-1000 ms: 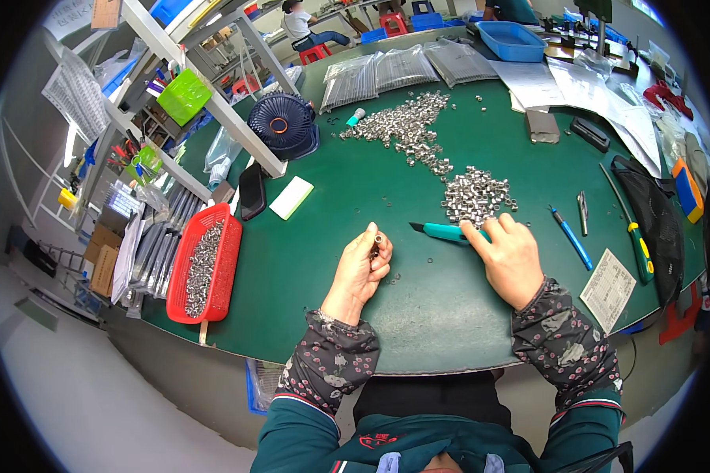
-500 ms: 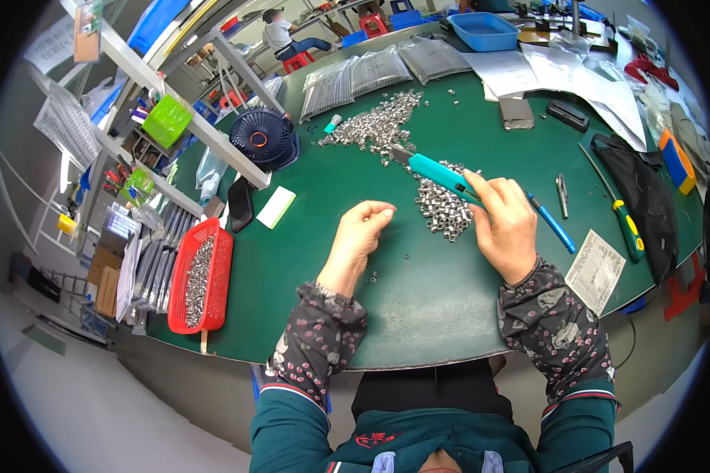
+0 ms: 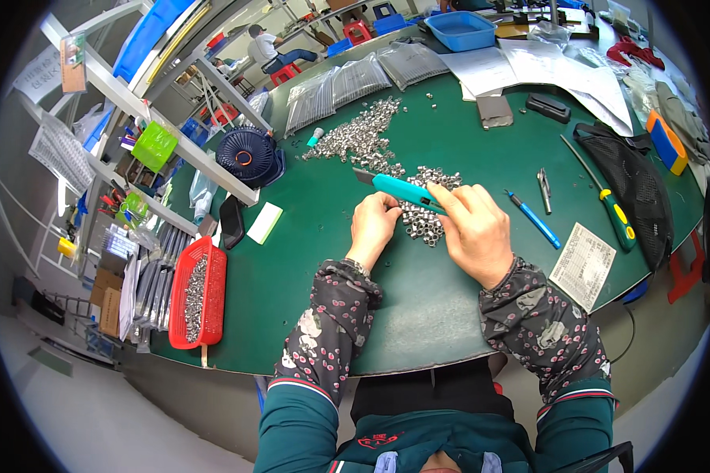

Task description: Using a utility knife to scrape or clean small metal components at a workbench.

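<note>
A teal utility knife [image 3: 403, 192] is gripped in my right hand [image 3: 479, 235], its grey blade pointing to the left. The knife hangs over the near heap of small silver metal rings [image 3: 424, 227]. Close to that heap's left edge is my left hand [image 3: 373, 224], thumb and fingers pinched together just below the knife's handle. Anything between those fingertips is too small or hidden to make out. Farther back spreads a larger heap of metal rings [image 3: 361, 132], partly joined to the near one.
At left stands a red basket [image 3: 219, 296] of small metal parts, near a phone [image 3: 232, 221] and a dark blue fan [image 3: 247, 154]. To the right lie a blue pen [image 3: 534, 221], a screwdriver [image 3: 619, 217] and a printed card [image 3: 582, 266]. Filled clear bags [image 3: 360, 81] line the back.
My left hand has moved forward and right, up to the near heap and the knife. My right hand, still holding the utility knife, has shifted slightly left and forward.
</note>
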Action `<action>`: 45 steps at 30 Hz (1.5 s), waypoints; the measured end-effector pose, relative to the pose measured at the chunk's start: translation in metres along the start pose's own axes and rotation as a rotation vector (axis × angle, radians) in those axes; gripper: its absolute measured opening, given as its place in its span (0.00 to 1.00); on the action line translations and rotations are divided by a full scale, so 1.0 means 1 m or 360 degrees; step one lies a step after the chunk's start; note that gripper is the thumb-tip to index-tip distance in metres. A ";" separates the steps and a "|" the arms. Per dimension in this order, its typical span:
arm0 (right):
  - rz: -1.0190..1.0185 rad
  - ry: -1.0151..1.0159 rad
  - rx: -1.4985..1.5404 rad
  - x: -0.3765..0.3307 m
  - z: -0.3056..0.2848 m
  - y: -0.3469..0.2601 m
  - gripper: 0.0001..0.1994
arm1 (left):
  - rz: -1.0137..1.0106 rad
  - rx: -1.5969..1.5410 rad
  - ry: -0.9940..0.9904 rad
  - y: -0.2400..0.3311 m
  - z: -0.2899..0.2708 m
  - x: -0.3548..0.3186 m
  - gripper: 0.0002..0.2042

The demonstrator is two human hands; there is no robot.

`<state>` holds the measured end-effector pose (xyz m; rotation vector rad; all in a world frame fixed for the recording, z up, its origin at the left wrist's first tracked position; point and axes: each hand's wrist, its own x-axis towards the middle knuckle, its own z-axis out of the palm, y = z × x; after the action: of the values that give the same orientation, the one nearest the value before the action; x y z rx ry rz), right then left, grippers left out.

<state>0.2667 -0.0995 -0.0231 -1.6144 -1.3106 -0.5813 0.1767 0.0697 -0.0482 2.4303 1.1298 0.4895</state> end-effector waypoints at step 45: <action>0.0187 -0.0759 0.0345 -0.014 0.004 -0.008 0.15 | -0.0335 -0.2357 -0.0198 -0.065 -0.044 -0.072 0.08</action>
<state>0.2536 -0.1031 -0.0333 -1.6899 -1.5451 0.0281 0.0703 0.0613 -0.0534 1.0160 0.5410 0.7186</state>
